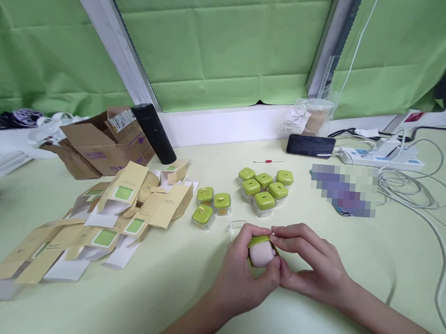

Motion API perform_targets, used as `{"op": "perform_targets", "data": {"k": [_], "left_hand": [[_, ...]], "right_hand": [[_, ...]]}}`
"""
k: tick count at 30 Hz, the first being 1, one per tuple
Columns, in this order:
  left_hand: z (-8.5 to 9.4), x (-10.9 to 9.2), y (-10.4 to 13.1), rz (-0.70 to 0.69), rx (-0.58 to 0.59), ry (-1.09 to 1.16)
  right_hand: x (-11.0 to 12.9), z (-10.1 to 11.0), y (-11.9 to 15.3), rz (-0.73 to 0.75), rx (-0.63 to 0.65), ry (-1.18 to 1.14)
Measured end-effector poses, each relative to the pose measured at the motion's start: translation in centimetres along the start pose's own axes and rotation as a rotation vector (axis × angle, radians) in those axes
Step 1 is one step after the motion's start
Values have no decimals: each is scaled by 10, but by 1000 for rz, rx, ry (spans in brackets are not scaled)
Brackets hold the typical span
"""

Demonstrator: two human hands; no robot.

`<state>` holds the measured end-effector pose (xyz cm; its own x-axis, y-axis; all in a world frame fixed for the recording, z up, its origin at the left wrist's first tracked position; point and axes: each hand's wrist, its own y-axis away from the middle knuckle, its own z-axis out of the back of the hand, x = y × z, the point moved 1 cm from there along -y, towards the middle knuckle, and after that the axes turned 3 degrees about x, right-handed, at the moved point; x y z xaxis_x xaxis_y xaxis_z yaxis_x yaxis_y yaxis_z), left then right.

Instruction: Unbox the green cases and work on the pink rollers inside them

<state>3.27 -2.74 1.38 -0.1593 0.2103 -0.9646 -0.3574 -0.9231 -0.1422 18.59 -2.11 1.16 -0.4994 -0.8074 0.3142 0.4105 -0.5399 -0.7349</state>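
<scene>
Both hands meet over the near middle of the table. My left hand [243,271] is closed round a small square green lid, its pale pinkish inner side [261,254] turned up toward me. The fingertips and thumb of my right hand [308,264] pinch the lid's right edge. Just behind my left fingers stands a clear plastic cup [236,230], partly hidden by them. Farther back, several small clear boxes with green lids [264,201] stand in a cluster. Three more green-lidded boxes [222,202], with loops on top, are left of it.
Unfolded tan cartons [107,214] are heaped at left, before an open cardboard box [105,142] and a black cylinder [154,133]. A red-handled thin tool [267,162], a phone [310,146], a bagged cup [317,118], a power strip [382,158] and cables [418,190] lie at back right.
</scene>
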Motion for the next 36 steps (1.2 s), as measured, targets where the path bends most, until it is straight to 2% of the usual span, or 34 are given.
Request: {"op": "perform_targets", "data": {"k": [6,16,27,31,33,36], "left_hand": [[5,3,-2,-7,73,92],[9,0,-4,127,161,308],[10,0,-5,171,130,356],[9,-1,-6,178,129,359],[9,-2,-6,189,154,363],[10,-3,-3,160,251,352]], "right_hand": [[-3,-1,2,6,-28,6],[-5,1,5,17,-28,-23],[-9,3,6,6,120,-86],[-8,4,7,-18,124,-106],[-7,6,6,-38,105,-77],[-5,7,1,-18,113,25]]}}
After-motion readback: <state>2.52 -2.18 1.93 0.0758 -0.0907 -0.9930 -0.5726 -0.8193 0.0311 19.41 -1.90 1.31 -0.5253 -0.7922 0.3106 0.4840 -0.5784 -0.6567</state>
